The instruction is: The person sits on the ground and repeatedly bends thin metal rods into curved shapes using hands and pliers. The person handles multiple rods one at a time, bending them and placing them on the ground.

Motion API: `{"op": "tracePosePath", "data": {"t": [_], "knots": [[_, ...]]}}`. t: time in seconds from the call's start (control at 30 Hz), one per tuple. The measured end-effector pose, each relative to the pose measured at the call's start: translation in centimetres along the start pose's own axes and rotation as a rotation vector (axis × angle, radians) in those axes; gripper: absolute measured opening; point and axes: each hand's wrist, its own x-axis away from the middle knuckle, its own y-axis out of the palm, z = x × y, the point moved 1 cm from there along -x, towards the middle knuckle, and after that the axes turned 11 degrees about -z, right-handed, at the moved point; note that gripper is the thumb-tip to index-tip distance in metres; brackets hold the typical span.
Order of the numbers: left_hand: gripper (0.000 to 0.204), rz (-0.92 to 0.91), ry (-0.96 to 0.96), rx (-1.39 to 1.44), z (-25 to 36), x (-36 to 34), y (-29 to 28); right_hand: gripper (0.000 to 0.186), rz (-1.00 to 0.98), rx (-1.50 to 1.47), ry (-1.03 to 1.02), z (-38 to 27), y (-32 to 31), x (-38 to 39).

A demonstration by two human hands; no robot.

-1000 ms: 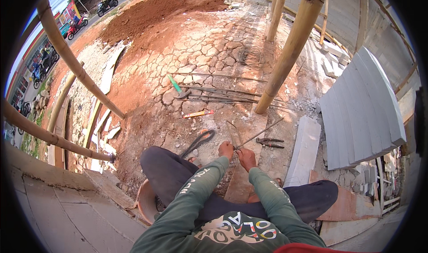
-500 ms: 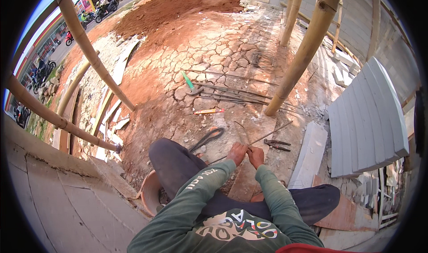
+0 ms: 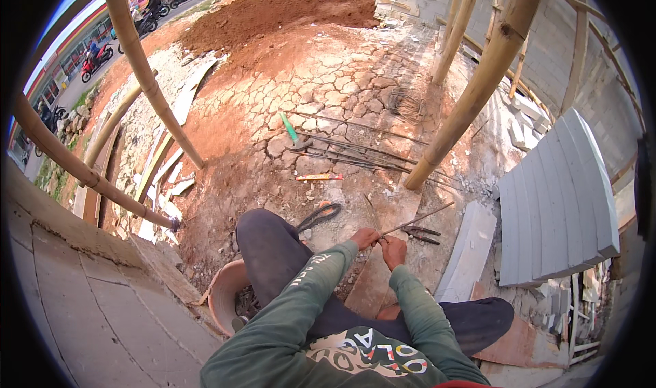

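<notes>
My left hand (image 3: 365,238) is closed around a thin steel rod (image 3: 422,217) that slants up to the right. Close beside it, my right hand (image 3: 393,250) is also closed, its fingertips pinching where the rod meets a thin curved wire (image 3: 371,210). The exact grip is hidden by the fingers. Both hands are above a wooden board (image 3: 369,282) between my crossed legs. Just right of the rod, dark pincers (image 3: 421,234) lie on the ground. A black looped strap or cable (image 3: 319,215) is by my left knee.
Ahead lie a green-handled hammer (image 3: 292,131), a yellow-red stick-like object (image 3: 319,177), several rods (image 3: 355,152) and coiled wire (image 3: 405,105). A bucket (image 3: 222,293) stands at my left, pale blocks (image 3: 553,203) at my right. Bamboo poles (image 3: 471,94) rise around me.
My right hand has shifted slightly down and the hands sit a little apart. The rod lies at a shallower slant, and its end left of my left hand no longer shows. The view has shifted slightly.
</notes>
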Motion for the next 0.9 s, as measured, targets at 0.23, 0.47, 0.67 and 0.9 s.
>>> {"op": "tracePosePath", "data": {"t": [0.23, 0.47, 0.67, 0.9], "knots": [[0.055, 0.006, -0.254, 0.14, 2.3, -1.2, 1.2, 0.023, 0.124, 0.175, 0.187, -1.9, -0.7, 0.9], [0.055, 0.016, -0.36, 0.125, 3.1, -1.2, 0.9, 0.023, 0.093, 0.233, 0.112, -2.6, -2.4, 1.2], [0.055, 0.028, -0.311, 0.047, 3.3, -1.0, 0.7, 0.023, 0.121, 0.181, 0.037, -2.8, -2.4, 1.7], [0.053, 0.074, -0.357, 0.114, 2.4, -1.4, 1.8, 0.025, 0.262, -0.179, 0.208, -0.7, -0.1, 1.6]]}}
